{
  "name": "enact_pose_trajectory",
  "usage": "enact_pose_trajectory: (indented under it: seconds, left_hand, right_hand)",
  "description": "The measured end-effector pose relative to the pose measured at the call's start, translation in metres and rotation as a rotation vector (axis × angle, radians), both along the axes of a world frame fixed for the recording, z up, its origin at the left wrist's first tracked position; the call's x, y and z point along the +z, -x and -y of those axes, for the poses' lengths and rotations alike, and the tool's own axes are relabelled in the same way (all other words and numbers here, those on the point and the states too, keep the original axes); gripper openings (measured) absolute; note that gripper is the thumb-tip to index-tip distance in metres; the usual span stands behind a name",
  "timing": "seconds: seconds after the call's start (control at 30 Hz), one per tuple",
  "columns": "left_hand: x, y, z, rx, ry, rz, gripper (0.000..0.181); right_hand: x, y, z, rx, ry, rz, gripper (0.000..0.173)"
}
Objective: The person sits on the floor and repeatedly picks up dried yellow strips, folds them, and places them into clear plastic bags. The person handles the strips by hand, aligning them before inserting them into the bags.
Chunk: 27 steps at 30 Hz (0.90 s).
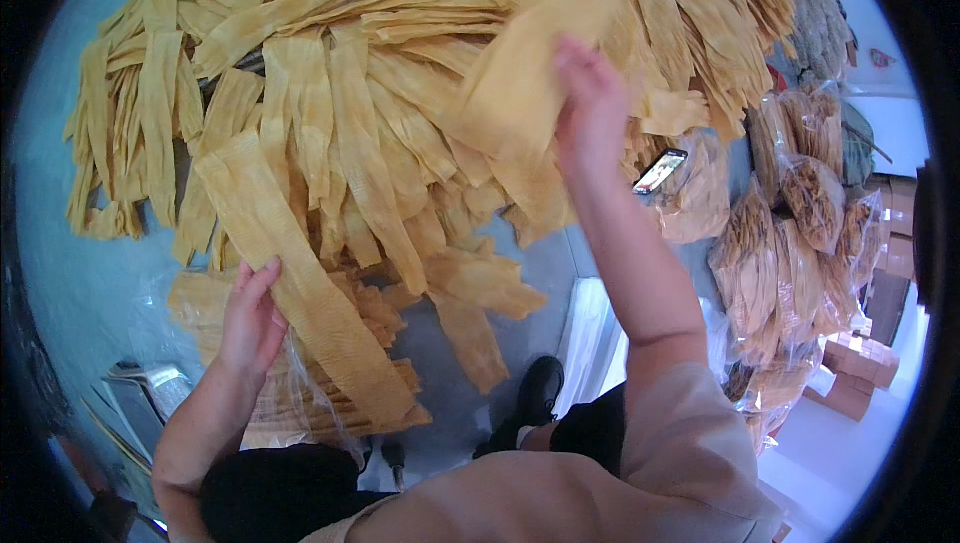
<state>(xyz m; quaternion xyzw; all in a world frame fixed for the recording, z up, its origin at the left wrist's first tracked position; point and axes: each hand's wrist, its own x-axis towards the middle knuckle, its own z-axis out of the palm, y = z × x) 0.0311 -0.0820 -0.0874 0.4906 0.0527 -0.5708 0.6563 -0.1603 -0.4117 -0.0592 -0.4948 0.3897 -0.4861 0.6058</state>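
My left hand (255, 314) grips the side edge of a long yellow dried strip (315, 303), apparently tofu skin, with thumb on top. This strip slants down to the right over a plastic bag of similar pieces (289, 400). Blurred by motion, my right hand (592, 107) is at the edge of a broad yellow sheet (517, 77), fingers bent against it. Whether they pinch the sheet is unclear. Beneath and around both hands spreads a large heap of overlapping strips (382, 122), many hanging toward me.
A phone with a lit screen (661, 171) rests right of the heap, by a bagged bundle (697, 201). Several filled clear bags (776, 273) are piled at right, with cardboard boxes (862, 363) beyond. My shoe (541, 385) is on the grey floor (457, 423).
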Motion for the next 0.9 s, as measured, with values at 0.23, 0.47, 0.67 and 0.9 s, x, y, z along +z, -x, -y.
enact_pose_trajectory:
  seconds: [0.23, 0.47, 0.67, 0.9]
  left_hand:
    - [0.006, 0.020, 0.022, 0.017, 0.184, -0.416, 0.054]
    - [-0.009, 0.011, -0.007, 0.031, -0.037, -0.058, 0.050]
    - [-0.006, 0.009, -0.011, 0.024, -0.049, -0.095, 0.048]
    - [-0.002, 0.012, -0.013, -0.025, -0.011, -0.054, 0.048]
  right_hand:
    - [-0.013, 0.039, -0.189, 1.198, -0.159, -0.358, 0.023]
    - [-0.019, 0.061, -0.001, 0.331, 0.928, -0.785, 0.060]
    - [-0.039, 0.159, 0.107, 0.099, 0.917, -1.938, 0.087]
    - [-0.006, 0.149, 0.140, -0.009, 1.112, -1.600, 0.060]
